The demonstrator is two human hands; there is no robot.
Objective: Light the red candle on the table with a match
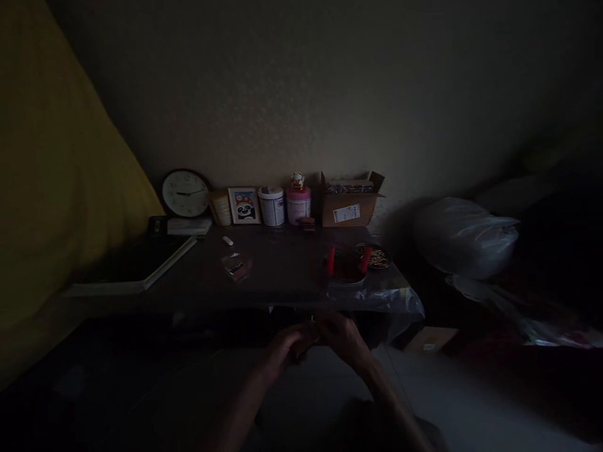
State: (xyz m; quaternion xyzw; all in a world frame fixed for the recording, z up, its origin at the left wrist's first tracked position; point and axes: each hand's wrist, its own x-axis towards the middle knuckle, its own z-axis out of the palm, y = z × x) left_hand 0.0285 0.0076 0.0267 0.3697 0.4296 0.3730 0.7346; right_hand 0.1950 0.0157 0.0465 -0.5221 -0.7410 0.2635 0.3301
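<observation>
A lane runs across the worktop (287, 267) from front edge to rear row, between the clear packet (236, 269) on the left and the dark container (347, 274) on the right. The container's two upright red pieces (330, 262) obstruct any low sideways reach; a bowl (389, 258) of thin sticks (377, 258) crowds its right rear. A clock (184, 193), framed picture (245, 206), two tubs (272, 207) and open cardboard box (347, 210) form a nearly continuous rear barrier.

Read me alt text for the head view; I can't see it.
The left hand and right hand meet at a small item, too dark to identify, before a plastic-covered table in dim light. Along the wall stand a clock, panda picture, white tub, pink tub and open cardboard box.
</observation>
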